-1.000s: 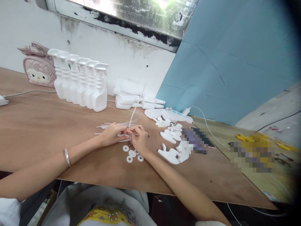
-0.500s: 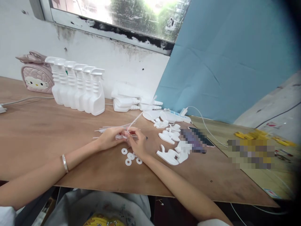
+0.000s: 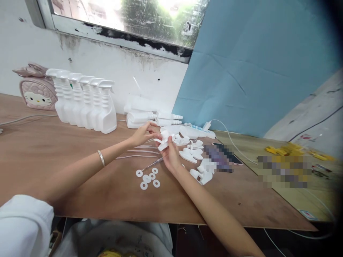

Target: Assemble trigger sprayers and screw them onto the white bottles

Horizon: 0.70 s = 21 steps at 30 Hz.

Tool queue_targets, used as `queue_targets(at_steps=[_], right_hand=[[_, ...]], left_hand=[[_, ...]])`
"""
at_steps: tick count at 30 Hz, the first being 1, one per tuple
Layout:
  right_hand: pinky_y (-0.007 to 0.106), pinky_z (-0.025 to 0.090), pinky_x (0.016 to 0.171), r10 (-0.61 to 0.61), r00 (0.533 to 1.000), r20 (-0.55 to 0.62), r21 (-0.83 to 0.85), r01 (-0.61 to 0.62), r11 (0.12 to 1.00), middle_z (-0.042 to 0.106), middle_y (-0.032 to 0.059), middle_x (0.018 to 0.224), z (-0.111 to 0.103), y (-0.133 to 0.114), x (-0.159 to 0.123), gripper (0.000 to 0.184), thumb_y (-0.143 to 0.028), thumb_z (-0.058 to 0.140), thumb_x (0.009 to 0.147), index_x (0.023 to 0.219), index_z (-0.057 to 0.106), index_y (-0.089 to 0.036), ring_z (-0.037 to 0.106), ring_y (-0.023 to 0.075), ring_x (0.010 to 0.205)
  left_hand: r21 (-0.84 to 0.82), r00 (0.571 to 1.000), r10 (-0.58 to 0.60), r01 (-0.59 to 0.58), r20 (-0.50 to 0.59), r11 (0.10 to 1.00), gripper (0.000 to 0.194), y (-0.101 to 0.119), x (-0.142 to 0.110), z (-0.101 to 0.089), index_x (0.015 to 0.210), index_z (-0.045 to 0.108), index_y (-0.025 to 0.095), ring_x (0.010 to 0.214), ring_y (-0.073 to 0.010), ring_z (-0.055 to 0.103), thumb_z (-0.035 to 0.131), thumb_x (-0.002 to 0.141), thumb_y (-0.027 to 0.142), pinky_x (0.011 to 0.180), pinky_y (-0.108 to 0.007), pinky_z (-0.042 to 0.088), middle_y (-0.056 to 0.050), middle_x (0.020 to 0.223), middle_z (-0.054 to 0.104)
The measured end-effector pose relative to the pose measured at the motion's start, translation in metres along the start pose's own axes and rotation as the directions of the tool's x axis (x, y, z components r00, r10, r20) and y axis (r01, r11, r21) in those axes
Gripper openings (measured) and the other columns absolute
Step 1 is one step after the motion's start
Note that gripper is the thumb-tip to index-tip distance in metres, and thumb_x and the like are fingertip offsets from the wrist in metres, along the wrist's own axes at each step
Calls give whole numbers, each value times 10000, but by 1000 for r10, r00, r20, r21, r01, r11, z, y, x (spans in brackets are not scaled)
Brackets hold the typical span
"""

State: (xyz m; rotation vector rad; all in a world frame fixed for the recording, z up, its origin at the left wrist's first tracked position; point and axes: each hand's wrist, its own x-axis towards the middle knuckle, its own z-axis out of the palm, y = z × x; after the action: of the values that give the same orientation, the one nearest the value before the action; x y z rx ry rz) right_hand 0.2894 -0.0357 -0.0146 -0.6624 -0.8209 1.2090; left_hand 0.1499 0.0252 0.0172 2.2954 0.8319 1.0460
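My right hand (image 3: 171, 157) is closed round a white spray trigger head (image 3: 164, 143), raised above the table. My left hand (image 3: 146, 135) meets it from the left, thumb and fingers pinched together at its side; what lies between those fingertips is too small to make out. Below the hands lie several thin white tubes (image 3: 138, 151) and a slim screwdriver (image 3: 152, 164). Several flat white washers (image 3: 146, 178) are spread nearer the table's front edge. More white trigger heads (image 3: 191, 154) rest to the right of my right hand.
White spray bottles (image 3: 107, 116) stand in a row at back left beside a pink bag (image 3: 39, 93). Other bottles (image 3: 139, 119) lie stacked by the wall. A power strip (image 3: 198, 131) and dark phone (image 3: 230, 154) are on the right, with yellow items (image 3: 281, 151) beyond.
Both hands have moved away from the tubes, up and to the right. My right hand has taken a trigger head from the nearest group. The screwdriver and washers now show more fully.
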Motion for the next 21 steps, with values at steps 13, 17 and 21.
queue_targets(at_steps=[13, 17, 21], right_hand=[[149, 457, 438, 58, 931, -360, 159, 0, 987, 566, -69, 591, -22, -27, 19, 224, -382, 582, 676, 780, 526, -192, 547, 59, 495], [143, 445, 438, 43, 920, -390, 152, 18, 988, 549, -81, 610, -26, -30, 24, 246, -389, 586, 659, 804, 513, -205, 532, 48, 493], [140, 430, 425, -8, 914, -405, 142, 72, 987, 522, -85, 620, -32, -42, 31, 248, -397, 569, 655, 804, 490, -215, 507, 43, 482]], left_hand=[[665, 919, -336, 385, -208, 640, 681, -104, 59, -55, 1174, 404, 76, 1129, -442, 281, 680, 590, 290, 884, -609, 108, -243, 1240, 369], [645, 922, -321, 381, -216, 662, 539, -97, 55, -59, 1139, 434, 97, 1057, -378, 404, 621, 657, 249, 884, -507, 249, -203, 1158, 445], [574, 919, -264, 390, -293, 720, 512, -73, 37, -67, 1127, 425, 114, 1045, -316, 434, 592, 700, 342, 880, -409, 324, -164, 1126, 467]])
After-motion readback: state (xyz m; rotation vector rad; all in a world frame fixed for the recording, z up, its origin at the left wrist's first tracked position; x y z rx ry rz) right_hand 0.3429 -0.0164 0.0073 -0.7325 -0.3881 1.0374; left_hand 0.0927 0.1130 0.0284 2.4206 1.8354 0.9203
